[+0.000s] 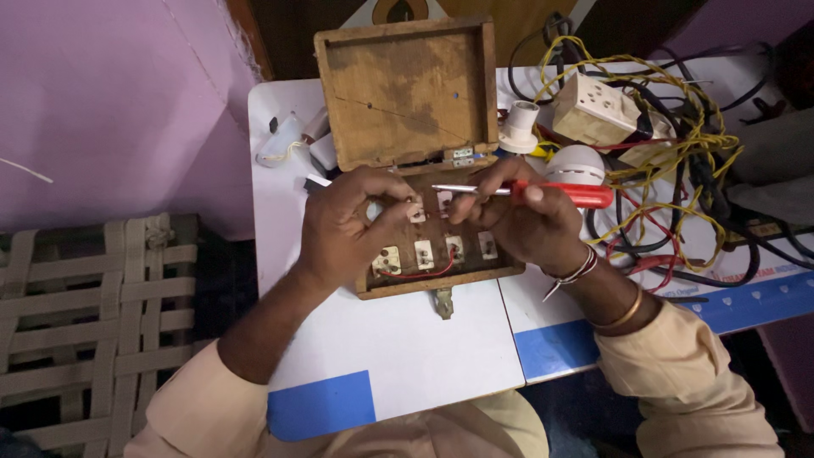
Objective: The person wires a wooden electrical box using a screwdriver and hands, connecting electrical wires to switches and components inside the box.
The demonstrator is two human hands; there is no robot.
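Observation:
An open wooden switch box (441, 280) lies on a white table (407, 348), its lid (405, 89) raised toward the back. Inside it sit several white switch backs (424, 254) joined by a red wire (421, 275). My left hand (348, 225) rests over the box's left half, its fingers pinching at one of the upper switch parts. My right hand (521, 220) holds a red-handled screwdriver (577, 195) lying sideways, its metal shaft pointing left over the box.
A tangle of yellow, red and black wires (678, 161) covers the table's right side, along with a beige socket block (596, 108), a white bulb holder (519, 127) and a white dome (575, 164). A woven-strap cot (93, 322) stands at left.

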